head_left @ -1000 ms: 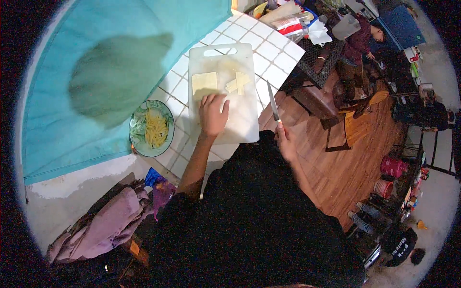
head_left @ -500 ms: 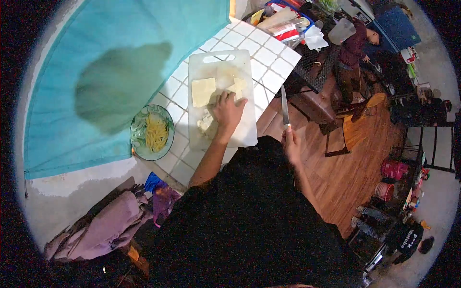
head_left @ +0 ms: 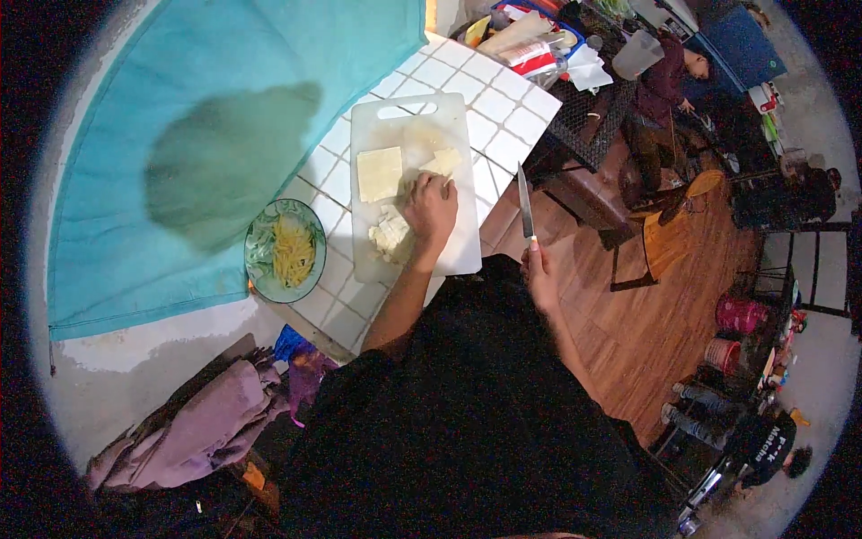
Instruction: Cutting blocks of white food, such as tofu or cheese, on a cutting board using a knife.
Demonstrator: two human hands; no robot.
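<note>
Your right hand (head_left: 540, 274) has its fingers wrapped around the handle of a kitchen knife (head_left: 526, 207), its blade pointing up and away from you, past the right edge of the white-tiled tabletop (head_left: 507, 121); your left hand (head_left: 432, 216) is over the white cutting board (head_left: 462, 244), fingers bent beside pale yellow cut pieces (head_left: 442, 163), though I cannot tell whether they pinch any; 1 flat square sheet (head_left: 380, 173) lies on the board left of those fingers; 1 small crumbly heap (head_left: 390, 232) lies just beside your left wrist; 1 greenish bowl (head_left: 259, 259) holding yellow strips (head_left: 292, 251) stands left of the board.
</note>
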